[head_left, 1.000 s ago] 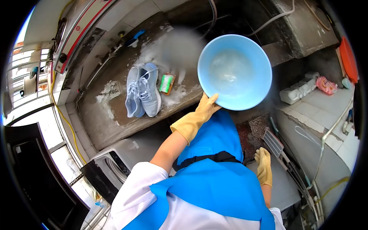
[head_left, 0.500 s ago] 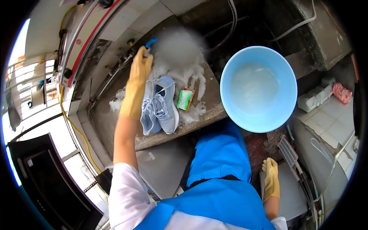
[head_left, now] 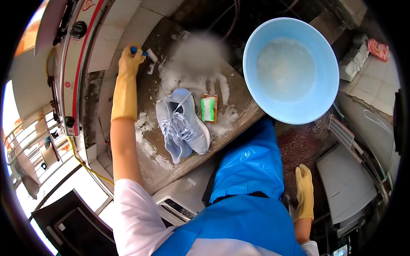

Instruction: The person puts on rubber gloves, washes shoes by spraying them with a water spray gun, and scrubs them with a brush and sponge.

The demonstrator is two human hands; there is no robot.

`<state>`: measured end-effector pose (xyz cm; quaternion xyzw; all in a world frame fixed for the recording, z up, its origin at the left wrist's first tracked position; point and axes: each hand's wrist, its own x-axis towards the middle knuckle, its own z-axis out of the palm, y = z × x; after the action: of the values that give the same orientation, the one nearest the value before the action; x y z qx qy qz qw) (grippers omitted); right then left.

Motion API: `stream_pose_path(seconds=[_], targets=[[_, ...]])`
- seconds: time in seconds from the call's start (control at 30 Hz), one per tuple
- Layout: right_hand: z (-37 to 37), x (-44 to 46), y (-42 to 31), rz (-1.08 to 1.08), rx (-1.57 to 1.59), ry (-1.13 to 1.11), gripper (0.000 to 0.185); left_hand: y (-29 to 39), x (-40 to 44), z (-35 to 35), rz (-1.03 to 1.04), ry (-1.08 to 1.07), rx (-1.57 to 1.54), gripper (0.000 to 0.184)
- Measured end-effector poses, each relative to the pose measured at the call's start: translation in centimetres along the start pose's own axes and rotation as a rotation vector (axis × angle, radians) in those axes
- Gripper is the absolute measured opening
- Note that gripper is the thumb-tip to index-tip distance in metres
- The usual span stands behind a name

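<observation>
My left hand (head_left: 129, 65), in a yellow rubber glove, is closed around the blue handle of what looks like a brush (head_left: 150, 55) with a white end. It is over the far left of a wet, foamy stone ledge (head_left: 171, 170). A pair of light blue-grey lace-up shoes (head_left: 188, 128) stands side by side there, to the right of and nearer than that hand. Beside them lies a green and white sponge (head_left: 209, 109) on an orange-brown block. Low at my right side, my gloved right hand (head_left: 304, 193) hangs with fingers extended, holding nothing visible.
Right of the ledge stands a light blue basin (head_left: 249, 72) containing cloudy water. A stove front with knobs (head_left: 70, 81) runs along the left. A pink packet (head_left: 378, 49) lies far right. A grey lidded box (head_left: 348, 183) stands beyond my right hand. A lens smudge blurs the upper middle.
My left hand has shifted left with the blue-handled brush, whose white end now shows. My right hand's fingers have straightened. The view has turned, so ledge, shoes and basin appear shifted.
</observation>
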<state>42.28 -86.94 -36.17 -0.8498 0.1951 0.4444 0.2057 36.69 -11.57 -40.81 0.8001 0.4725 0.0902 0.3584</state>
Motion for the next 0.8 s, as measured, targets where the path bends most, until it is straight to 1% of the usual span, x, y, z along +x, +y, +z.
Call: stream_pose_path(seconds=[0.03,0.07,0.1,0.13,0.17,0.2,0.23,0.27,0.3,0.37,0.4,0.43,0.47,0.5,0.53,0.57,0.6,0.63,0.67,0.7,0.73,0.77,0.8], targets=[[0.2,-0.4,-3.1,-0.014,-0.075,-0.052,0.055,1.4,-1.7,-0.8,0.013,0.002,0.000,0.032],[0.5,-0.4,-5.8,-0.029,-0.154,-0.104,0.057,3.4,-4.3,-1.4,-0.008,-0.011,-0.292,0.031],[1.8,0.3,-7.2,-0.127,-0.121,-0.146,0.057,4.8,-6.9,-1.6,-0.028,-0.026,-0.586,0.030],[3.8,1.1,-8.2,-0.288,-0.007,-0.215,0.056,5.5,-9.2,-1.3,-0.077,-0.003,-0.736,0.030],[4.1,-1.2,-13.9,-0.401,0.004,-0.321,0.054,6.1,-11.4,-0.6,-0.130,0.020,-0.887,0.030],[6.8,-0.5,-15.6,-0.545,0.253,-0.515,0.051,6.6,-13.6,0.4,-0.208,0.094,-1.075,0.028],[8.3,-1.4,-19.2,-0.604,0.251,-0.704,0.049,6.9,-15.6,1.9,-0.295,0.170,-1.263,0.027],[9.9,-2.3,-22.3,-0.736,0.243,-0.757,0.046,6.3,-17.0,3.9,-0.442,0.249,-1.427,0.025],[13.8,-2.0,-24.4,-0.764,0.457,-0.905,0.045,6.0,-18.5,5.9,-0.594,0.332,-1.589,0.024],[17.4,-3.6,-28.8,-0.571,0.784,-0.975,0.049,8.8,-22.8,9.4,-0.725,0.322,-1.675,0.022],[19.2,-3.8,-30.4,-0.476,0.880,-0.929,0.047,8.8,-24.6,10.5,-0.709,0.162,-1.625,0.021],[18.6,-3.4,-31.6,-0.499,0.832,-0.989,0.043,8.9,-26.0,11.5,-0.691,0.007,-1.567,0.023],[18.0,-3.0,-32.7,-0.525,0.782,-1.047,0.040,9.9,-26.9,13.7,-0.616,0.219,-1.513,0.029],[18.6,-2.3,-32.8,-0.477,0.781,-1.071,0.037,10.8,-27.6,15.3,-0.541,0.431,-1.443,0.037],[19.1,-1.6,-33.0,-0.428,0.780,-1.093,0.034,10.0,-28.2,15.8,-0.505,0.405,-1.426,0.046],[19.4,-1.3,-33.3,-0.221,0.810,-1.151,0.032,11.0,-28.8,15.9,-0.472,0.410,-1.371,0.047],[19.0,-1.0,-32.5,-0.444,0.681,-1.071,0.029,10.8,-29.4,15.8,-0.483,0.349,-1.285,0.048],[17.8,-1.8,-33.4,-0.199,0.717,-1.074,0.025,10.5,-30.2,15.7,-0.497,0.289,-1.198,0.048],[17.5,-0.8,-33.2,-0.298,0.644,-1.127,0.024,10.9,-30.9,15.4,-0.449,0.214,-1.205,0.052],[17.4,0.2,-33.1,-0.401,0.576,-1.176,0.023,11.0,-32.1,15.4,-0.406,0.219,-1.122,0.054],[17.2,-0.9,-34.1,-0.234,0.667,-1.047,0.022,12.2,-33.2,14.6,-0.415,0.298,-1.009,0.053],[16.7,-1.0,-33.9,-0.273,0.755,-1.035,0.021,13.2,-34.2,13.7,-0.424,0.370,-0.895,0.052],[16.1,-0.7,-34.2,-0.285,0.698,-1.011,0.022,11.7,-35.2,12.8,-0.353,0.378,-0.845,0.048]])
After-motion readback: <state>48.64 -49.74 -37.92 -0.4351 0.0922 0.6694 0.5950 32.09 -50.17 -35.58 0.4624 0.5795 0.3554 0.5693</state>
